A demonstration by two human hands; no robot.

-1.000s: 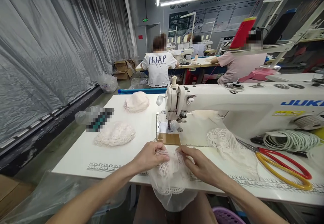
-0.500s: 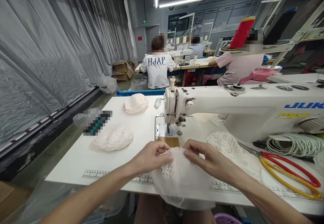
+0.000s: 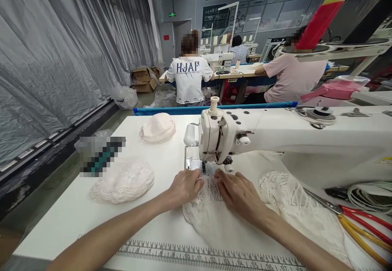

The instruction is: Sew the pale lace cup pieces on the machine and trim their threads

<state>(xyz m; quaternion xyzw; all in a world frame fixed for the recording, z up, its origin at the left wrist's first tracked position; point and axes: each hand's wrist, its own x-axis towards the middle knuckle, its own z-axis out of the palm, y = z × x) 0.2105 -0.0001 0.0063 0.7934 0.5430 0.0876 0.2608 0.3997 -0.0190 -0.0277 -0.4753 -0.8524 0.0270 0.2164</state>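
Observation:
A piece of sheer cream lace fabric (image 3: 211,214) lies in front of the sewing machine (image 3: 219,134), its far edge close to the needle plate and presser foot. My left hand (image 3: 186,185) is closed on the fabric's left edge, fingers curled beside the foot. On the other side my right hand (image 3: 237,189) presses and pinches the right edge, fingertips just right of the foot. Whether the edge lies under the foot is hard to make out between my fingers. More cream lace (image 3: 278,189) lies right of my right hand.
Two lace stacks, one nearer (image 3: 124,181) and one farther (image 3: 158,128), sit on the left of the white table. Scissors (image 3: 339,209) with red and yellow handles lie at the right by a coiled cord (image 3: 370,197). A printed ruler (image 3: 183,254) runs along the front. Co-workers sit beyond.
Both hands have carried the lace fabric forward from the table's front edge to the presser foot and lowered it onto the table. The camera view has shifted closer.

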